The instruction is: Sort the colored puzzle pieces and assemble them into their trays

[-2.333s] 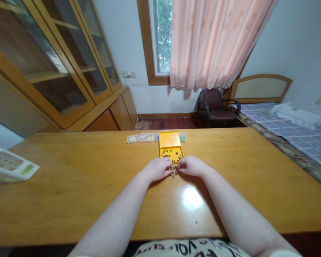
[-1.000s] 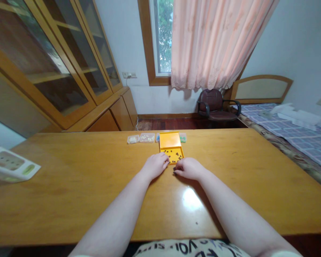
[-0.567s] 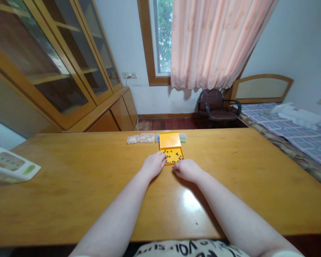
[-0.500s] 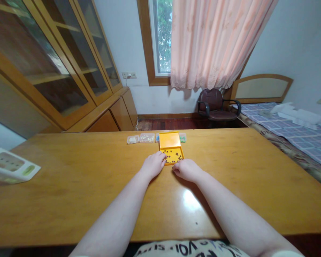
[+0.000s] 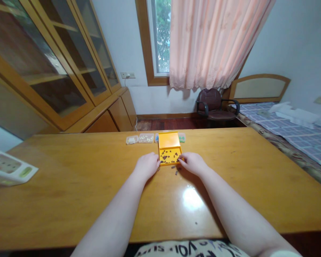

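An open yellow plastic box point(image 5: 159, 157) lies on the table with its lid point(image 5: 169, 140) raised at the back. Small dark pieces point(image 5: 164, 157) are scattered over its floor. Just left of the box's front corner is my left hand point(image 5: 148, 165), fingers closed together, their tips partly hidden. My right hand point(image 5: 193, 162) reaches in at the front right corner, thumb and fingers pinched near several dark pieces; what they hold is too small to make out. A few loose dark pieces point(image 5: 176, 173) rest on the table before the box.
Clear plastic trays point(image 5: 146, 138) of pale pieces stand left behind the box; a container with green pieces point(image 5: 182, 137) shows at its right. A white power-strip-like case point(image 5: 9, 167) sits at the table's left. One dark speck point(image 5: 196, 223) lies near the front edge of the wooden table point(image 5: 82, 185).
My left hand has drawn back left, out of the box. My right hand has moved up to the box's right front corner. Dark pieces on the table before the box now show.
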`<act>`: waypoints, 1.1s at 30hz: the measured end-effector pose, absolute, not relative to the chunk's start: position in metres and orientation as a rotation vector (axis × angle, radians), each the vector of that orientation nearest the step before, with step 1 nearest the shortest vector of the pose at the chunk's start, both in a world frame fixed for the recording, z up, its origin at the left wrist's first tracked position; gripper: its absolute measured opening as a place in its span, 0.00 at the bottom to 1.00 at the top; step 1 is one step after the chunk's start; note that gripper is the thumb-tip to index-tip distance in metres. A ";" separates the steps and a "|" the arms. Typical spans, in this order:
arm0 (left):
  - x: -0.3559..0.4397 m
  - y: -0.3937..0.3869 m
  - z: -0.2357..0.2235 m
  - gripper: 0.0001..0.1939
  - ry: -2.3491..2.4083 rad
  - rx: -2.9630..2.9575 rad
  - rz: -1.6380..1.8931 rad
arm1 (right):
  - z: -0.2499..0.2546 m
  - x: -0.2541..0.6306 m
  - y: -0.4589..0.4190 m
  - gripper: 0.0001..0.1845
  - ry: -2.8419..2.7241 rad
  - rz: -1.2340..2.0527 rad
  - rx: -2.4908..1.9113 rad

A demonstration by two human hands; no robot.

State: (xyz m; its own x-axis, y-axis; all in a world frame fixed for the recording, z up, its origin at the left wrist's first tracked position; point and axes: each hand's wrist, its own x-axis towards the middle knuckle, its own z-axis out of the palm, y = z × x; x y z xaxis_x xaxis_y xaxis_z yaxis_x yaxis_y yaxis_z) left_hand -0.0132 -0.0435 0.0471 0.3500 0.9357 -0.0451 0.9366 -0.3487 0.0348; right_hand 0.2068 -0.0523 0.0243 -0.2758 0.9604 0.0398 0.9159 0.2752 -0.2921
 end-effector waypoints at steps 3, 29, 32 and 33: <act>-0.013 -0.046 0.047 0.11 1.768 2.463 -0.194 | 0.030 0.212 -0.054 0.14 -2.435 0.374 -1.779; 0.002 -0.046 0.038 0.13 1.668 2.653 0.145 | 0.023 0.198 -0.059 0.14 -2.671 0.197 -1.722; 0.003 -0.047 0.033 0.13 1.548 2.686 0.158 | 0.025 0.196 -0.060 0.14 -2.686 0.176 -1.719; 0.003 -0.047 0.032 0.12 1.495 2.703 0.150 | 0.026 0.196 -0.061 0.14 -2.688 0.176 -1.715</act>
State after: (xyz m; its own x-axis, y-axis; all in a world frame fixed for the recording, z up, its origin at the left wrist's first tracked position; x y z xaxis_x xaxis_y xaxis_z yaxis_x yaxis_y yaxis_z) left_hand 0.0033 -0.0472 0.0320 0.5281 0.8470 0.0607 0.8422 -0.5316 0.0899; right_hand 0.1958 -0.0606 0.0257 -0.4221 0.9008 -0.1024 0.9064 0.4173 -0.0650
